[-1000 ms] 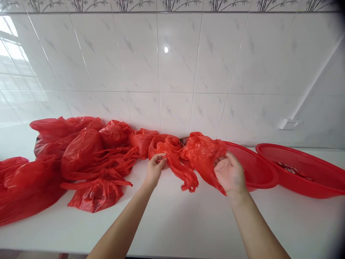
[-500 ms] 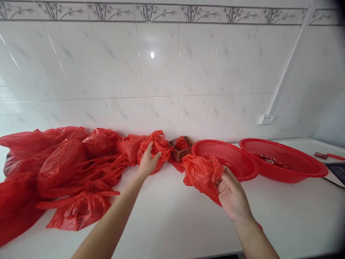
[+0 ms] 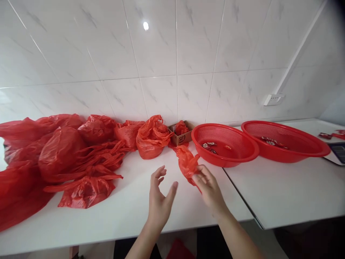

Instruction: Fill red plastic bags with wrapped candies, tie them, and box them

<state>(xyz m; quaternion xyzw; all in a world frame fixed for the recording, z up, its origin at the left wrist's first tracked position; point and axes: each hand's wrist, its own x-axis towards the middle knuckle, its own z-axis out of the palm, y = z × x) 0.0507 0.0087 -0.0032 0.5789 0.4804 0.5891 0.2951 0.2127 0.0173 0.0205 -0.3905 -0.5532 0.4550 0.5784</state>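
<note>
My right hand [image 3: 208, 185] grips a crumpled red plastic bag [image 3: 186, 160] over the white table, in front of the small cardboard box [image 3: 184, 139]. Left of it, my left hand [image 3: 161, 196] is raised above the table with its fingers apart and nothing in them. Beyond my left hand stands a filled red plastic bag [image 3: 150, 148] with a loose, bunched top. The cardboard box holds more red plastic. Just right of the held bag is a round red basket [image 3: 225, 160] with a few small wrapped packets [image 3: 209, 144] inside.
Several filled red bags [image 3: 61, 151] are heaped at the left, with a knotted one [image 3: 87, 192] in front. A second red basket [image 3: 285, 154] and a scale [image 3: 339, 151] stand at the right. Two white tables [image 3: 285, 194] meet at a seam. A tiled wall [image 3: 159, 54] rises behind.
My left hand has come away from the bunched-top bag, back toward me. My right hand has moved left and slightly down with its bag, which looks narrower. The view has tilted downward.
</note>
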